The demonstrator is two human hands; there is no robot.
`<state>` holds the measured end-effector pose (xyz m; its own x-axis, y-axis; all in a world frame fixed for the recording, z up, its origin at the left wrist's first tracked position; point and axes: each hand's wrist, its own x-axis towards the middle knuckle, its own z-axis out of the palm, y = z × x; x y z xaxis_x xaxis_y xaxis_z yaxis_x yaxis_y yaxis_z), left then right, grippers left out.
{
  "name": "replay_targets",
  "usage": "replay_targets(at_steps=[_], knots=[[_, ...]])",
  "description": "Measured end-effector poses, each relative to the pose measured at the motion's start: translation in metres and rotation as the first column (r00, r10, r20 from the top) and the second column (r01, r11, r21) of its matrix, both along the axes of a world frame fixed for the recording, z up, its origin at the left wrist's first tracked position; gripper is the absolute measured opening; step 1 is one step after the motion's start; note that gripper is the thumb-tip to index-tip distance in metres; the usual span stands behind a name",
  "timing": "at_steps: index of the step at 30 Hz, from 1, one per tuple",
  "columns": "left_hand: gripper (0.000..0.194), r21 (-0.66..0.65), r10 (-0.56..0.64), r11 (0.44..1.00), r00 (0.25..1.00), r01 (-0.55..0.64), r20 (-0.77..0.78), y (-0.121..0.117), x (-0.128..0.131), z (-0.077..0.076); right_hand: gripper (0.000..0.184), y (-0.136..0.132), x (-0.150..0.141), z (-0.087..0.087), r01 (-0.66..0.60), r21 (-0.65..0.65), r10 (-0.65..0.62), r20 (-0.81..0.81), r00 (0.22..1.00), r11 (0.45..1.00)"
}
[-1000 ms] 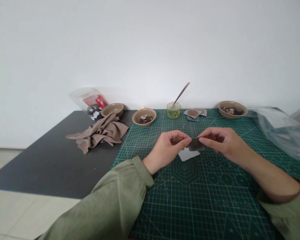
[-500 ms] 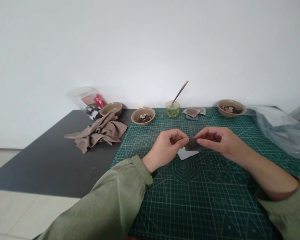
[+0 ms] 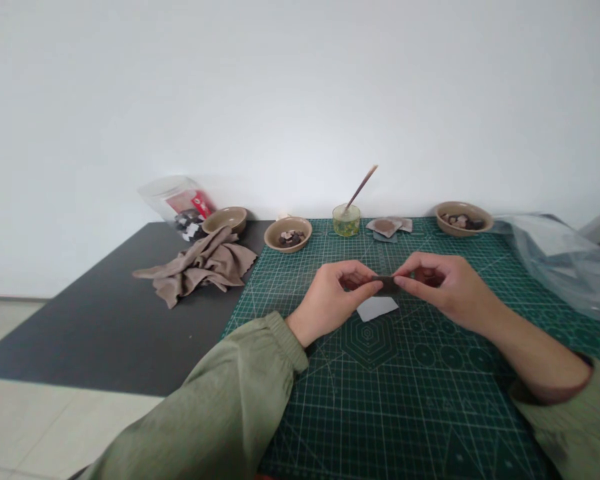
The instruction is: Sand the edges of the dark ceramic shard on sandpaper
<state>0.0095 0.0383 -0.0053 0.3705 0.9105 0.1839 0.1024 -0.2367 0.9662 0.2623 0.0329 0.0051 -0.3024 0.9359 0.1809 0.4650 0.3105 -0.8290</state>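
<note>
Between my hands, above the mat, is a small dark sheet [image 3: 389, 285] that looks like sandpaper. My left hand [image 3: 337, 288] pinches its left end between thumb and fingers. At the other end, the thumb and index finger of my right hand [image 3: 437, 280] are closed on it. From this angle it shows as a narrow strip, and I cannot tell whether it is folded or tilted. Just below it, a white piece of paper [image 3: 377, 309] lies on the green cutting mat [image 3: 380, 413].
Behind my hands stand a bowl of small pieces [image 3: 288, 235], a yellowish glass with a stick [image 3: 347, 221], stacked square pads [image 3: 386, 227] and another bowl [image 3: 463, 219]. Clear plastic [image 3: 560, 260] lies right. Leftward are a brown cloth [image 3: 200, 267], a bowl [image 3: 226, 219] and a tipped clear container [image 3: 173, 200].
The dark sheet now shows as a narrower strip, and more of the white paper below is visible. My left fingers have shifted slightly along its edge.
</note>
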Motion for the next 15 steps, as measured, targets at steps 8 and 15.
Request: replay_targets(at_steps=[8, 15], knots=[[0.024, -0.022, -0.005, 1.000, 1.000, 0.006, 0.024, 0.0028, -0.0005, -0.0005, 0.036, 0.0000, 0.0017, 0.0011, -0.017, -0.006, 0.017, -0.021, 1.000, 1.000], [0.031, -0.087, -0.065, 0.993, 0.993, 0.074, 0.100, 0.0035, -0.0012, -0.0005, 0.035, 0.0020, 0.0036, -0.0002, -0.056, -0.083, 0.050, -0.077, 0.996, 0.995]])
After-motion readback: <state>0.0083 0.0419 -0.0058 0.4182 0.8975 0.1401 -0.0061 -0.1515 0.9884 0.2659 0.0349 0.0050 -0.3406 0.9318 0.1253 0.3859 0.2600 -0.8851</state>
